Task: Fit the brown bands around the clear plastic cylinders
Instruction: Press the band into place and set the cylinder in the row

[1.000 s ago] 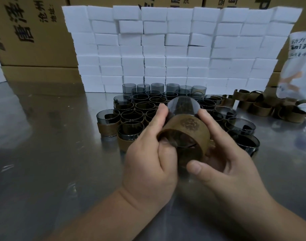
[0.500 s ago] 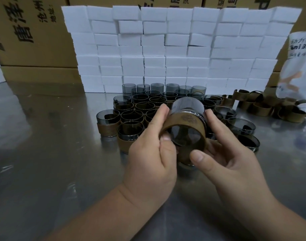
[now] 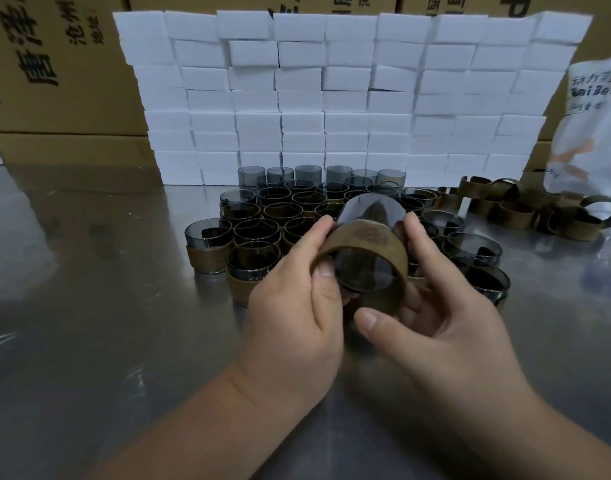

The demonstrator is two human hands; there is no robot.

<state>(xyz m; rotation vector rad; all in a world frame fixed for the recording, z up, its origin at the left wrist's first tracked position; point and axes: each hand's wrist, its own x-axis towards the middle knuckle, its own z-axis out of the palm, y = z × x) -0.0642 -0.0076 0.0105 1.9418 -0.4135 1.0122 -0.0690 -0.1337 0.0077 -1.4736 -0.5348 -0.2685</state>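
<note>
A clear smoky plastic cylinder (image 3: pixel 370 211) lies tilted between my two hands above the steel table, its near end toward me. A brown band (image 3: pixel 366 237) circles the cylinder's near half. My left hand (image 3: pixel 297 299) pinches the band's left edge between thumb and fingers. My right hand (image 3: pixel 432 320) curls around the band from the right and below, thumb at its lower rim. Behind them stand several banded cylinders (image 3: pixel 252 261) in rows. A heap of loose brown bands (image 3: pixel 512 209) lies at the right.
A wall of white foam blocks (image 3: pixel 332 98) rises behind the cylinders, with cardboard boxes (image 3: pixel 54 64) beyond it. A white printed bag (image 3: pixel 595 126) stands at the far right. The steel table (image 3: pixel 89 306) is bare to the left.
The cylinder has tipped further, its near end now facing me more squarely. The band has shifted along it and both hands have regripped slightly; my right thumb sits lower.
</note>
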